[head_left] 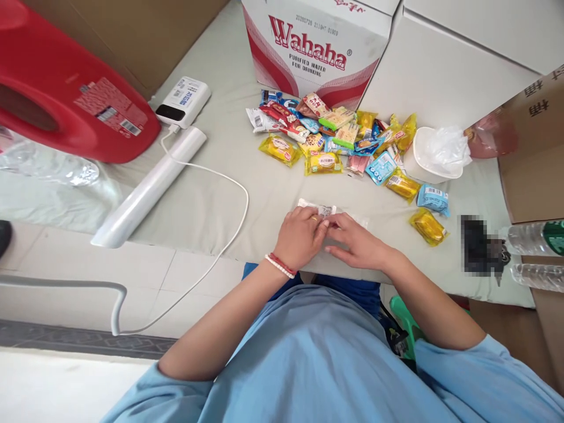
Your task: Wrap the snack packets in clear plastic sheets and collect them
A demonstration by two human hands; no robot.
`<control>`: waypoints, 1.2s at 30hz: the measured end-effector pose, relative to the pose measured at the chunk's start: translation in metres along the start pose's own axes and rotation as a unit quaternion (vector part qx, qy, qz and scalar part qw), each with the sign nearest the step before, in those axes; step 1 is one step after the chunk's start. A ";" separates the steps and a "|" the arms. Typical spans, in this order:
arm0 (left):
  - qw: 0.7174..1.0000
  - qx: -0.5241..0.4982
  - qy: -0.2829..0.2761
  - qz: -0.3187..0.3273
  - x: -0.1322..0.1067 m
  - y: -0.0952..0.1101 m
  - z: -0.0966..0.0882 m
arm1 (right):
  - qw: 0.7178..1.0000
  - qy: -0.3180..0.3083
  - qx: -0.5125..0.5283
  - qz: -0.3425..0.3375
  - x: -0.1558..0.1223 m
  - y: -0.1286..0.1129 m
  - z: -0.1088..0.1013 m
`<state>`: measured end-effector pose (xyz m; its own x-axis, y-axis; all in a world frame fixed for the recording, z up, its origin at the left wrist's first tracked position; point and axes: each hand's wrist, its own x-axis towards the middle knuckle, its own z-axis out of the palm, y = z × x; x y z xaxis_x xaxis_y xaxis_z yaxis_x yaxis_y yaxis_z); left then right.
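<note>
A small clear plastic bag (pixel 325 209) with whitish and dark print or contents lies on the cloth-covered table, partly hidden under my hands. My left hand (pixel 300 236), with a red and white beaded bracelet at the wrist, rests over its near left part with the fingers closed on it. From the right, my right hand (pixel 355 239) meets it, fingertips closed at the bag's near edge beside my left thumb. The right thumb sits slightly apart, lower down. Beyond the hands spreads a pile of wrapped snacks (pixel 324 161) in yellow, blue, red and green.
A Wahaha carton (pixel 317 53) stands behind the snacks. To their right is a white tub (pixel 429 155) holding crumpled plastic. At left are a red jug (pixel 83 88), a white power device (pixel 184 101) with a cable (pixel 244 200), and a plastic roll (pixel 152 188). Bottles (pixel 531 238) lie far right.
</note>
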<state>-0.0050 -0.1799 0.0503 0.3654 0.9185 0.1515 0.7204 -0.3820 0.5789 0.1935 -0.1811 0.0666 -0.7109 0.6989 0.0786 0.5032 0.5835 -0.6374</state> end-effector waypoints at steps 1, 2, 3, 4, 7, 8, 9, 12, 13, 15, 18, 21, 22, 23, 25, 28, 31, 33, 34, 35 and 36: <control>0.999 0.043 0.003 0.012 -0.004 0.002 0.004 | 0.999 0.024 0.025 0.017 -0.006 0.002 -0.004; 0.997 0.078 0.008 0.024 -0.009 0.005 0.007 | 0.996 0.064 0.030 0.054 -0.011 0.005 -0.007; 0.994 0.107 0.014 0.034 -0.013 0.008 0.009 | 0.988 0.111 0.012 0.104 -0.016 0.009 -0.008; 0.990 0.130 0.020 0.042 -0.017 0.012 0.010 | 0.974 0.155 -0.025 0.161 -0.020 0.014 -0.007; 0.985 0.168 0.029 0.040 -0.020 0.020 0.009 | 0.928 0.188 -0.149 0.283 -0.027 0.026 0.005; 0.984 0.170 0.021 0.038 -0.018 0.022 0.008 | 0.922 0.173 -0.171 0.300 -0.028 0.028 0.010; 0.985 0.167 0.006 0.038 -0.016 0.023 0.007 | 0.920 0.160 -0.182 0.307 -0.029 0.029 0.014; 0.991 0.124 -0.026 0.033 -0.005 0.025 0.006 | 0.925 0.148 -0.191 0.294 -0.028 0.025 0.024; 0.994 0.099 -0.021 0.030 -0.002 0.025 0.007 | 0.927 0.146 -0.192 0.288 -0.027 0.022 0.026; 0.998 0.050 0.004 0.024 0.002 0.027 0.012 | 0.930 0.139 -0.196 0.279 -0.024 0.017 0.028; 0.999 0.028 0.006 0.043 0.002 0.028 0.020 | 0.936 0.121 -0.194 0.267 -0.020 0.015 0.028; 0.995 0.073 -0.017 0.067 -0.006 0.026 0.026 | 0.947 0.113 -0.134 0.270 -0.021 0.019 0.017; 0.993 0.089 -0.018 0.069 -0.010 0.025 0.028 | 0.948 0.118 -0.098 0.278 -0.022 0.021 0.011; 0.992 0.102 -0.016 0.069 -0.013 0.023 0.030 | 0.946 0.126 -0.059 0.292 -0.022 0.022 0.003; 0.990 0.115 -0.014 0.074 -0.016 0.021 0.034 | 0.932 0.145 0.018 0.332 -0.021 0.022 -0.011; 0.990 0.107 -0.021 0.090 -0.013 0.019 0.037 | 0.905 0.155 0.140 0.371 -0.006 0.015 -0.024; 0.994 0.047 -0.013 0.102 -0.008 0.014 0.033 | 0.885 0.145 0.282 0.342 0.021 0.005 -0.019; 0.995 -0.032 0.015 0.092 -0.009 0.006 0.026 | 0.879 0.130 0.338 0.310 0.039 0.001 -0.008; 0.993 -0.082 0.039 0.077 -0.011 0.001 0.022 | 0.883 0.121 0.344 0.296 0.045 0.001 -0.001; 0.987 -0.133 0.070 0.054 -0.015 -0.006 0.017 | 0.892 0.117 0.331 0.283 0.050 0.001 0.005; 0.977 -0.181 0.107 0.031 -0.019 -0.013 0.012 | 0.906 0.120 0.302 0.271 0.053 0.002 0.011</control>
<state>-0.0143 -0.1936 0.0307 0.2432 0.9095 0.3372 0.4312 -0.4128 0.8023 0.1517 -0.1477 0.0610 -0.2766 0.9268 -0.2539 0.3339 -0.1551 -0.9298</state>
